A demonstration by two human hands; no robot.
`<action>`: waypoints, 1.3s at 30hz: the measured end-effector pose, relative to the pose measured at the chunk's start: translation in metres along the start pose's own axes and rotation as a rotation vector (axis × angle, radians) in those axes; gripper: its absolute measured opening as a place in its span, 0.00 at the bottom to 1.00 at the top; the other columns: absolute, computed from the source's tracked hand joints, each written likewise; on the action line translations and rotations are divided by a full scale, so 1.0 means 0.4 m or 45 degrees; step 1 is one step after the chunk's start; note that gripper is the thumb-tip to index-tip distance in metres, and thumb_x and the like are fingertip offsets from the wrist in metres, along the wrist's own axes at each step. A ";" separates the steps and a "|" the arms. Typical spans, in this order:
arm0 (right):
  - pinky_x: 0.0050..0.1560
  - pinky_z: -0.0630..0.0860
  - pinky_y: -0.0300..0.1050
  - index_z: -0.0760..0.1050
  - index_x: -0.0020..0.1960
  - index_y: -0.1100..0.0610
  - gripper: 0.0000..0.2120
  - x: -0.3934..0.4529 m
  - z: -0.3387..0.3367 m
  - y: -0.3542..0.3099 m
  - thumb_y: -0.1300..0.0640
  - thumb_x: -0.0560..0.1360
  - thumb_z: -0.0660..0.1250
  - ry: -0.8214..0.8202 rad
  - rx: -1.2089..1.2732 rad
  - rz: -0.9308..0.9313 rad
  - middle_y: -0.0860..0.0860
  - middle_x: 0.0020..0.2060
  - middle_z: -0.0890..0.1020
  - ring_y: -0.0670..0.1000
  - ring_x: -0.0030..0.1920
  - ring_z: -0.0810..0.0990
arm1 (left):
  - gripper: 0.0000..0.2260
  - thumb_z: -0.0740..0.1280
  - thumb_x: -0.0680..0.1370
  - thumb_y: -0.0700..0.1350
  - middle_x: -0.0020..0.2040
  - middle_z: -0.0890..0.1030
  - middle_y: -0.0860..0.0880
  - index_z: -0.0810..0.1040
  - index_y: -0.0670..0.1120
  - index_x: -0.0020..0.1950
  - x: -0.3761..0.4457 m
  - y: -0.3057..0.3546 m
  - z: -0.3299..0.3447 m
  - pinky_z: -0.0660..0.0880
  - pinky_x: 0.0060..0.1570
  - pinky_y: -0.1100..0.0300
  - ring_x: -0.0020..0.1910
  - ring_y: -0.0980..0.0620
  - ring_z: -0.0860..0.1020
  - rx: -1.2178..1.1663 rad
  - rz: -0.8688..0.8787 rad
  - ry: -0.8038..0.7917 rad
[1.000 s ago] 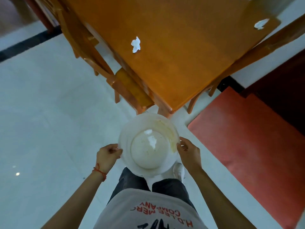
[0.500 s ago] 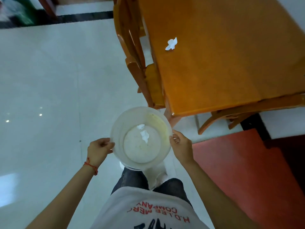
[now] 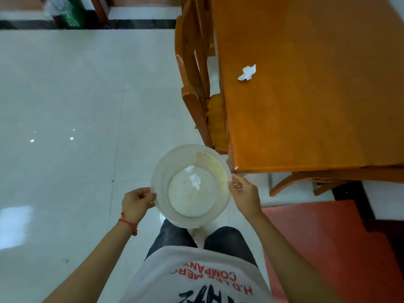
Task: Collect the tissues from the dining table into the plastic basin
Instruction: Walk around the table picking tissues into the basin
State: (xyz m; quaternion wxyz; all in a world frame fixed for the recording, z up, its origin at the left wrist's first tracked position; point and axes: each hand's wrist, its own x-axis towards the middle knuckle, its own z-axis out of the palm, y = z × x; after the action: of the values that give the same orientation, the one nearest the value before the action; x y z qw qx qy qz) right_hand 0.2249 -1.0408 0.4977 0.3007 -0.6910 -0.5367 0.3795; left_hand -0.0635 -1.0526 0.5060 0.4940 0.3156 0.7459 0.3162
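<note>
I hold a round translucent white plastic basin (image 3: 162,171) in front of my waist, just off the near left corner of the orange wooden dining table (image 3: 306,110). My left hand (image 3: 137,203) grips its left rim and my right hand (image 3: 244,196) grips its right rim. Two small crumpled tissues (image 3: 195,181) lie on the basin's bottom. One crumpled white tissue (image 3: 247,72) lies on the table near its left edge, well ahead of the basin.
A wooden chair (image 3: 196,84) is tucked against the table's left side, another chair (image 3: 317,182) under its near edge. White tiled floor (image 3: 76,127) spreads to the left. A red mat (image 3: 328,248) lies to the right. A green object (image 3: 72,14) stands far left.
The view has swung so the table now sits to the right and the chair ahead. Both hands have kept their hold on the basin. The far-corner tissue has left the view.
</note>
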 end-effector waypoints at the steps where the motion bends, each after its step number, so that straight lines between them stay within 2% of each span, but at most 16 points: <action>1: 0.38 0.68 0.19 0.76 0.59 0.57 0.13 0.007 -0.002 0.000 0.59 0.74 0.66 -0.019 -0.002 -0.009 0.45 0.43 0.79 0.36 0.40 0.75 | 0.09 0.67 0.72 0.33 0.40 0.82 0.44 0.80 0.36 0.51 0.000 0.001 0.003 0.77 0.48 0.51 0.42 0.43 0.80 -0.013 -0.009 0.012; 3: 0.42 0.69 0.23 0.75 0.59 0.56 0.13 0.022 -0.013 0.001 0.58 0.74 0.66 -0.070 -0.008 -0.032 0.45 0.44 0.79 0.40 0.43 0.76 | 0.09 0.67 0.72 0.33 0.41 0.82 0.44 0.80 0.37 0.51 -0.003 0.005 0.008 0.77 0.48 0.52 0.42 0.43 0.80 -0.040 -0.026 0.036; 5: 0.46 0.71 0.28 0.75 0.58 0.56 0.13 0.045 -0.036 0.001 0.58 0.74 0.66 -0.086 0.018 -0.059 0.44 0.45 0.79 0.38 0.43 0.76 | 0.08 0.67 0.72 0.34 0.41 0.82 0.43 0.81 0.39 0.49 -0.009 0.006 0.016 0.77 0.47 0.53 0.42 0.43 0.80 -0.044 -0.037 0.069; 10: 0.43 0.73 0.28 0.75 0.59 0.60 0.14 0.165 -0.136 -0.017 0.58 0.75 0.65 -0.045 -0.001 -0.246 0.47 0.44 0.80 0.40 0.43 0.77 | 0.08 0.67 0.72 0.33 0.43 0.82 0.42 0.80 0.36 0.50 -0.032 0.012 0.057 0.77 0.49 0.51 0.42 0.43 0.80 -0.090 -0.091 0.209; 12: 0.44 0.74 0.30 0.75 0.60 0.59 0.14 0.229 -0.180 -0.024 0.57 0.75 0.65 -0.059 0.003 -0.275 0.47 0.45 0.80 0.43 0.45 0.78 | 0.08 0.67 0.72 0.33 0.41 0.82 0.44 0.80 0.37 0.50 -0.048 0.008 0.079 0.76 0.50 0.51 0.41 0.44 0.79 -0.106 -0.115 0.266; 16: 0.43 0.74 0.26 0.74 0.61 0.58 0.15 0.355 -0.248 -0.033 0.55 0.76 0.63 -0.115 0.009 -0.320 0.49 0.46 0.80 0.43 0.45 0.77 | 0.10 0.67 0.72 0.33 0.46 0.81 0.41 0.79 0.36 0.52 -0.069 0.002 0.116 0.75 0.53 0.49 0.43 0.42 0.79 -0.146 -0.169 0.398; 18: 0.42 0.73 0.28 0.74 0.61 0.58 0.15 0.411 -0.267 -0.039 0.54 0.76 0.63 -0.129 -0.019 -0.346 0.52 0.48 0.81 0.45 0.46 0.77 | 0.11 0.67 0.72 0.33 0.46 0.81 0.40 0.79 0.35 0.53 -0.073 -0.001 0.126 0.75 0.53 0.49 0.42 0.43 0.79 -0.157 -0.191 0.448; 20: 0.45 0.72 0.32 0.74 0.61 0.58 0.15 0.467 -0.276 -0.054 0.54 0.77 0.62 -0.129 -0.017 -0.348 0.54 0.51 0.81 0.47 0.50 0.77 | 0.11 0.68 0.72 0.33 0.46 0.81 0.40 0.78 0.34 0.54 -0.074 0.003 0.135 0.76 0.51 0.51 0.41 0.44 0.79 -0.144 -0.195 0.478; 24: 0.51 0.72 0.38 0.72 0.63 0.55 0.16 0.580 -0.273 -0.092 0.51 0.77 0.60 -0.110 -0.023 -0.352 0.53 0.57 0.78 0.46 0.54 0.75 | 0.12 0.68 0.72 0.34 0.46 0.81 0.41 0.78 0.33 0.55 -0.071 0.014 0.146 0.80 0.38 0.65 0.38 0.47 0.78 -0.125 -0.182 0.520; 26: 0.54 0.74 0.43 0.72 0.62 0.54 0.15 0.639 -0.265 -0.113 0.51 0.77 0.60 -0.057 -0.021 -0.346 0.52 0.58 0.78 0.46 0.54 0.74 | 0.12 0.68 0.72 0.34 0.46 0.81 0.41 0.78 0.33 0.55 -0.068 0.024 0.147 0.80 0.42 0.61 0.38 0.49 0.78 -0.122 -0.186 0.521; 28: 0.56 0.74 0.45 0.72 0.62 0.53 0.15 0.692 -0.253 -0.133 0.51 0.77 0.59 -0.011 -0.015 -0.353 0.52 0.58 0.77 0.45 0.54 0.74 | 0.11 0.68 0.73 0.34 0.46 0.81 0.42 0.78 0.34 0.55 -0.066 0.025 0.145 0.79 0.39 0.65 0.38 0.50 0.79 -0.115 -0.190 0.510; 30: 0.57 0.74 0.42 0.72 0.62 0.54 0.15 0.738 -0.238 -0.151 0.52 0.78 0.59 0.035 -0.003 -0.387 0.53 0.59 0.77 0.46 0.55 0.74 | 0.11 0.68 0.73 0.35 0.46 0.81 0.41 0.78 0.35 0.54 -0.063 0.023 0.144 0.78 0.34 0.70 0.39 0.49 0.79 -0.116 -0.191 0.507; 32: 0.57 0.69 0.30 0.73 0.61 0.56 0.15 0.783 -0.227 -0.168 0.52 0.78 0.59 0.084 -0.020 -0.446 0.54 0.59 0.77 0.49 0.58 0.74 | 0.11 0.68 0.72 0.35 0.46 0.82 0.41 0.79 0.35 0.54 -0.060 0.020 0.142 0.78 0.34 0.70 0.40 0.47 0.80 -0.110 -0.200 0.506; 34: 0.51 0.63 0.19 0.73 0.61 0.57 0.15 0.827 -0.222 -0.184 0.52 0.77 0.59 0.107 -0.067 -0.502 0.55 0.60 0.77 0.51 0.60 0.73 | 0.10 0.68 0.72 0.35 0.45 0.82 0.41 0.79 0.35 0.53 -0.058 0.015 0.143 0.78 0.34 0.69 0.40 0.47 0.80 -0.116 -0.216 0.509; 37: 0.47 0.60 0.18 0.73 0.62 0.56 0.16 0.891 -0.214 -0.198 0.51 0.77 0.59 0.081 -0.144 -0.550 0.54 0.61 0.76 0.50 0.62 0.72 | 0.10 0.68 0.72 0.34 0.43 0.82 0.43 0.79 0.36 0.53 -0.055 0.009 0.147 0.79 0.34 0.68 0.41 0.46 0.81 -0.131 -0.241 0.531; 39: 0.52 0.60 0.22 0.72 0.62 0.55 0.17 0.929 -0.202 -0.197 0.49 0.77 0.59 0.050 -0.210 -0.564 0.54 0.62 0.76 0.51 0.63 0.71 | 0.10 0.68 0.72 0.34 0.43 0.83 0.43 0.79 0.36 0.53 -0.053 0.008 0.152 0.79 0.34 0.68 0.41 0.47 0.81 -0.142 -0.245 0.537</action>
State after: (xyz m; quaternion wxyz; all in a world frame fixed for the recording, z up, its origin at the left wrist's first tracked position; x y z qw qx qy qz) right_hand 0.3033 -0.6618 0.5305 0.3296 -0.5857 -0.6985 0.2457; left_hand 0.0005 -1.0575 0.5010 0.3718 0.1425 0.8405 0.3673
